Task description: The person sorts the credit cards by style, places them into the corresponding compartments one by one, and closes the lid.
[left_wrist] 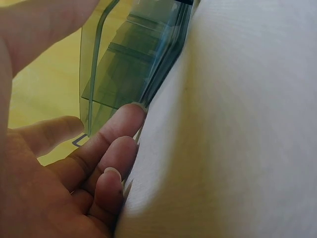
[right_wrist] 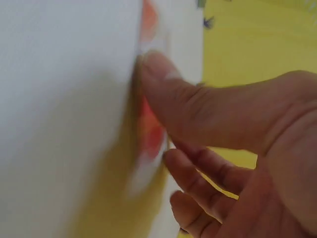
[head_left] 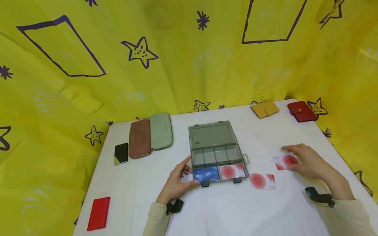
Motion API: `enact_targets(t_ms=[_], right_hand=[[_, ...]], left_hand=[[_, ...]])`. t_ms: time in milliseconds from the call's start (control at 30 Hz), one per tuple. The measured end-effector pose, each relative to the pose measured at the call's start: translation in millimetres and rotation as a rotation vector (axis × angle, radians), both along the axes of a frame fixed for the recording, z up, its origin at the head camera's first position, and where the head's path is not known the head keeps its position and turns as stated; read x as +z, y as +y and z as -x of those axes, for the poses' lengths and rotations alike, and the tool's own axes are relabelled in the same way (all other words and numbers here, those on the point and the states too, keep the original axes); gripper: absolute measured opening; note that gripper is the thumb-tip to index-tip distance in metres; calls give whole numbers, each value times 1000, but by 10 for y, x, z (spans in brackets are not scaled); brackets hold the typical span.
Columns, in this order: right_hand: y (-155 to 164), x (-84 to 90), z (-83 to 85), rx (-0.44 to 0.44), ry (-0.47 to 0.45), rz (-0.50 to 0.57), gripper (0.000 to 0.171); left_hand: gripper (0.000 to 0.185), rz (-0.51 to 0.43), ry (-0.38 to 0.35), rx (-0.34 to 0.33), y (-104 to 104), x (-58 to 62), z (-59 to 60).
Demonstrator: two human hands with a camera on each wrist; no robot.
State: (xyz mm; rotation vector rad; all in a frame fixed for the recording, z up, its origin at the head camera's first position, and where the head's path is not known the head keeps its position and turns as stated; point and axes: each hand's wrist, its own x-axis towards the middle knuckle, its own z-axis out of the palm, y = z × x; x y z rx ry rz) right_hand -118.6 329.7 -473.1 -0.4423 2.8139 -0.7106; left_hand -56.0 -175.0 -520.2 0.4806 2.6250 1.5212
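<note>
A grey translucent compartment box (head_left: 219,164) lies with its lid (head_left: 213,135) folded back. My left hand (head_left: 178,182) rests against its front left corner, thumb on the front edge and fingers along the side; the left wrist view shows these fingers (left_wrist: 119,129) loosely bent. A blue VIP card (head_left: 206,174) and a white card with red circles (head_left: 232,171) fill the front compartments. Right of the box, my right hand (head_left: 308,160) pinches a similar red-circle card (head_left: 286,160), the thumb (right_wrist: 163,79) lying over it. Another such card (head_left: 262,182) lies on the table between.
Brown (head_left: 140,138) and green (head_left: 161,131) zip wallets lie left of the box, beside a black card holder (head_left: 121,153). A red booklet (head_left: 98,213) is at the near left. Yellow (head_left: 265,108) and red (head_left: 302,110) snap wallets sit at the back right.
</note>
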Motion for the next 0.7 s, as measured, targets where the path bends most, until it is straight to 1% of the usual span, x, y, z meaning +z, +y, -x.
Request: enact_targets(t_ms=[100,200,233,333,433,467,533,633,700], right_hand=[[160,-71,-33,-19,4,-19,53],[218,-111,-27,-28,13,-15,35],[222,-113,-19,-30,11,-13,32],[221,-102,3,-32,-5,-12,35],[222,-83,22,-46,-33,-13,52],[223,-77,31,-49,-40,-17,55],[230,-63,51,-52,-57,-27,56],[241,-43,81,-50,-85,-43,50],[246,-29,93,-45,-98,-48,50]], left_hand=[[95,-2,-14,2,8,4,-8],[94,-3,-17,7,12,7,-5],[94,-5,-15,9,9,8,-8],[94,-2,-8,7,4,9,-11],[94,-2,-1,7,-1,8,-11],[94,-3,0,8,-2,9,-10],[94,-4,0,7,-3,12,-12],[94,-14,-14,5,1,20,-16],[93,-16,-20,3,7,24,-19]])
